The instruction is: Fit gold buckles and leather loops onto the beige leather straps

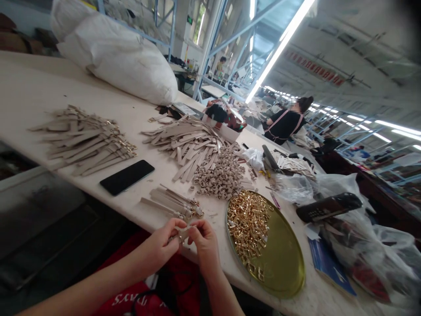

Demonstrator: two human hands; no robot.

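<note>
At the table's near edge, my left hand (167,240) is closed on a beige strap (187,232) with a bit of metal, seemingly a buckle, at its end. My right hand (204,240) pinches the same strap from the other side; fingers hide much of it. Just beyond my hands lies a small bunch of beige straps (171,202) with gold buckles. To the right stands a round gold tray (286,259) holding a heap of gold buckles (248,224). Behind it is a pile of small beige loops (219,175), touching a larger heap of loose straps (187,140).
A black phone (127,176) lies left of the bunch, near a stack of buckled straps (88,140). A big white sack (115,57) rests at the back. Rightward are a black bottle (329,207), plastic bags (378,245) and a blue booklet (330,263). Another person (285,123) stands farther off.
</note>
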